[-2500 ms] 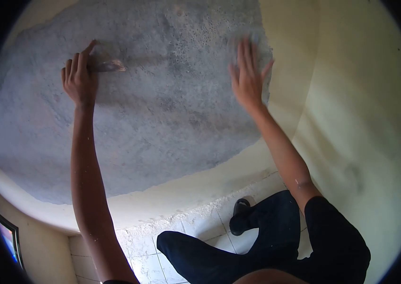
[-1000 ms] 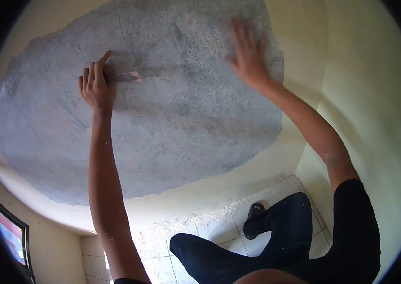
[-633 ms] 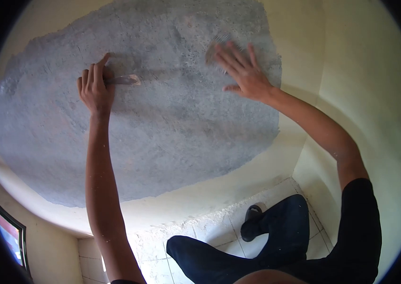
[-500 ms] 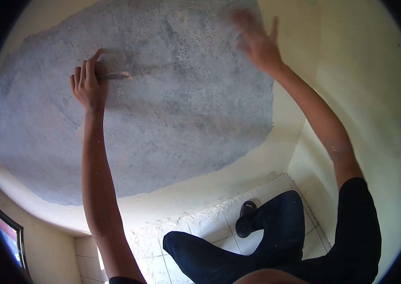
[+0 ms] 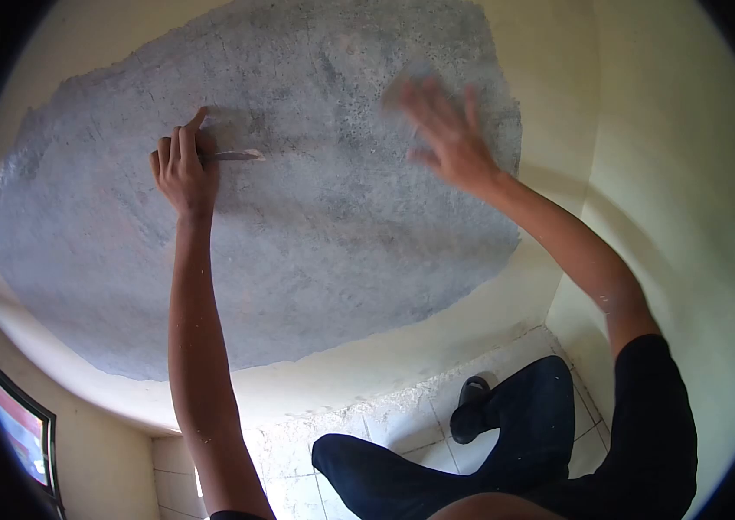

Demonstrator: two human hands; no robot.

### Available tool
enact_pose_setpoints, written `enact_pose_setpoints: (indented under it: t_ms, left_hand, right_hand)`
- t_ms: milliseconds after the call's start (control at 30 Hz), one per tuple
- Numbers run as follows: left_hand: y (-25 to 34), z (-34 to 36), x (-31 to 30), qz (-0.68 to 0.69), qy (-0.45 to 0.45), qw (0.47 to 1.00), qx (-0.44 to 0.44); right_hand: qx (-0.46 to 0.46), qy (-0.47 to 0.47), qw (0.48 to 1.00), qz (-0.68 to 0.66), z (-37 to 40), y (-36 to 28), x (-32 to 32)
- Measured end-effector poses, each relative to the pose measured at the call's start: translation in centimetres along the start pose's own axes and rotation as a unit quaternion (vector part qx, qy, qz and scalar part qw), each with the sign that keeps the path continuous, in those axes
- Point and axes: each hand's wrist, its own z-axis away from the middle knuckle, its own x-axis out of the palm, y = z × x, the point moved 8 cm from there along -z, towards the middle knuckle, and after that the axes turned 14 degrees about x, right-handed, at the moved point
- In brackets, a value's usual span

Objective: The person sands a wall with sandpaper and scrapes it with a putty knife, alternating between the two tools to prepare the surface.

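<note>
My left hand (image 5: 183,169) is closed around a thin, dark, flat-bladed scraper (image 5: 237,156), with the index finger stretched up along the wall. The blade sticks out to the right and has a pale tip. Behind it is a large rough grey patch (image 5: 298,260) on the wall. Over the upper right of that patch is my right hand (image 5: 450,139), blurred by motion, its fingers spread and the thumb apart. A faint brownish-grey smear shows by its fingertips.
Cream-painted wall (image 5: 549,52) surrounds the grey patch and meets another wall (image 5: 679,173) at a corner on the right. Below are pale floor tiles (image 5: 428,425), dusted with debris along the wall's foot. A dark-framed window (image 5: 25,425) is at lower left. My bent legs (image 5: 523,416) are underneath.
The view has shifted, so the wall and left hand appear slightly lower and farther right. My right hand has swept down and left across the grey patch. The left hand keeps its grip.
</note>
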Motion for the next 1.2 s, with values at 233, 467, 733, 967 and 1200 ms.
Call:
enact_pose_setpoints:
  t_ms: [233, 467, 733, 967, 1200]
  left_hand:
    - [0.1, 0.2, 0.0, 0.002, 0.005, 1.000, -0.016]
    - [0.3, 0.3, -0.1, 0.001, 0.001, 1.000, -0.010]
    - [0.3, 0.2, -0.2, 0.009, 0.011, 1.000, -0.010]
    - [0.0, 0.4, -0.1, 0.015, 0.010, 1.000, -0.010]
    - [0.0, 0.5, 0.1, 0.010, -0.006, 1.000, -0.013]
  right_hand:
    - [0.145, 0.071, 0.987, 0.028, -3.6, 5.2, -2.9]
    - [0.096, 0.021, 0.993, 0.059, -2.5, 1.6, -2.1]
    - [0.040, -0.021, 0.998, 0.052, -0.4, -1.6, -0.4]
    - [-0.004, -0.009, 1.000, 0.010, 1.4, -3.3, -0.1]
    - [0.020, 0.023, 1.000, -0.002, -0.5, 1.1, -1.4]
